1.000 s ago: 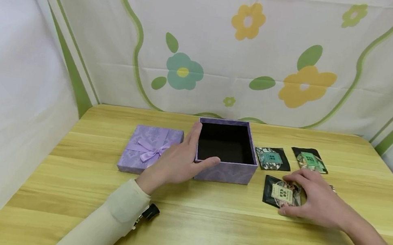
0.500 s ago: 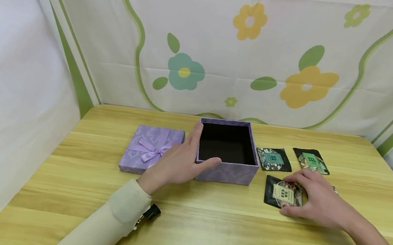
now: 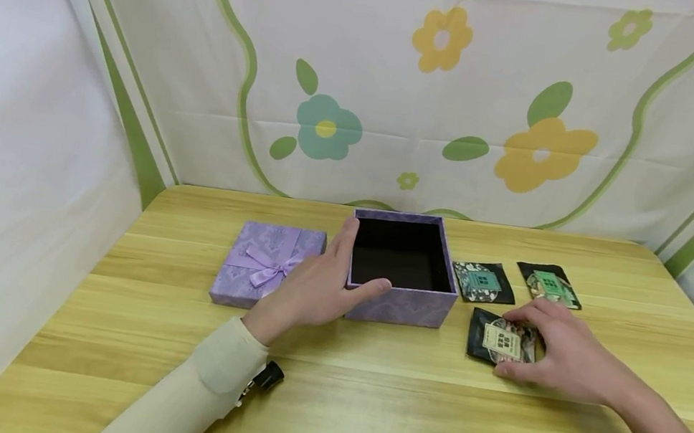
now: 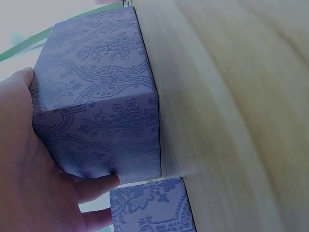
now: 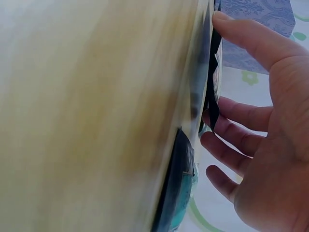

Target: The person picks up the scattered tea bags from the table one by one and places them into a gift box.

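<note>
My left hand (image 3: 313, 281) lies against the left front corner of an open purple patterned box (image 3: 401, 306). Its thumb reaches along the front rim and its fingers along the left side, both seen touching the box in the left wrist view. At the right, my right hand (image 3: 564, 355) pinches a flat black sachet (image 3: 503, 343) with a cream label, thumb on the near edge and fingertips on the far edge. In the right wrist view this sachet (image 5: 215, 96) bows slightly, close over the table. The box's dark inside shows nothing in it.
A purple lid (image 3: 252, 245) with a ribbon bow lies left of the box, partly behind the left hand. Two more sachets, one teal-labelled (image 3: 483, 282) and one green-labelled (image 3: 549, 285), lie farther back. Another sachet (image 5: 181, 193) appears below the right hand in its wrist view.
The cream-labelled sachet has tilted slightly, its far edge shifting a little up between the right fingers and thumb. The left hand and the box keep their places.
</note>
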`<state>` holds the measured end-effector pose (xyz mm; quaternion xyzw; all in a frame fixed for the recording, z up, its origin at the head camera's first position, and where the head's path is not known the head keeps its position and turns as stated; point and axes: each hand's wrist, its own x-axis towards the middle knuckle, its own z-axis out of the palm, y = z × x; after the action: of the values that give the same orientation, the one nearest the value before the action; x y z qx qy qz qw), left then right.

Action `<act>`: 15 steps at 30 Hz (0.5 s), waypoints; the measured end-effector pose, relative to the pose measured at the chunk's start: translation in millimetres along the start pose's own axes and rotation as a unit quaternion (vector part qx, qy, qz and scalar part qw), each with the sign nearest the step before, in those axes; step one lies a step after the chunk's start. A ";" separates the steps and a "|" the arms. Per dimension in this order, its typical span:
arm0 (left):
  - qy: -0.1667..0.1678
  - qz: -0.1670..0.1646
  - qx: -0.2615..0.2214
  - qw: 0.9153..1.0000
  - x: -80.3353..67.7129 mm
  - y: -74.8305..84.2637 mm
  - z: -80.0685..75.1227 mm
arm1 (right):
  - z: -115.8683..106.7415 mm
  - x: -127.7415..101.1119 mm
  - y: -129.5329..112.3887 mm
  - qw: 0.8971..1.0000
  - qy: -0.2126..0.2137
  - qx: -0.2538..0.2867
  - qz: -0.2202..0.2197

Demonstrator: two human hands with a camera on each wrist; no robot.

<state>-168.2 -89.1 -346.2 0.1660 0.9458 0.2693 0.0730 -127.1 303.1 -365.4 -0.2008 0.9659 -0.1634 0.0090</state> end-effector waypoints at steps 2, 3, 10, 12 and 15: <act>0.000 0.000 0.000 1.000 -0.2 0.1 0.2 | -2.0 0.7 -0.2 1.000 -0.005 0.002 0.003; 0.000 0.000 0.000 1.000 -0.3 0.2 0.3 | -3.4 1.1 -0.4 1.000 -0.008 0.003 0.005; -0.001 0.001 -0.002 1.000 -0.6 -0.3 0.1 | -16.8 5.4 -3.9 1.000 0.005 -0.008 0.002; 0.000 0.001 -0.001 1.000 -0.7 -0.5 -0.1 | -20.0 8.1 -4.6 1.000 0.010 -0.009 0.000; 0.002 0.003 -0.002 1.000 -0.7 -0.6 -0.1 | -24.9 12.5 -5.9 1.000 0.012 -0.006 -0.002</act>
<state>-167.8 -89.9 -346.4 0.1679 0.9450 0.2717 0.0711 -138.3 300.9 -339.4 -0.2013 0.9664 -0.1600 -0.0038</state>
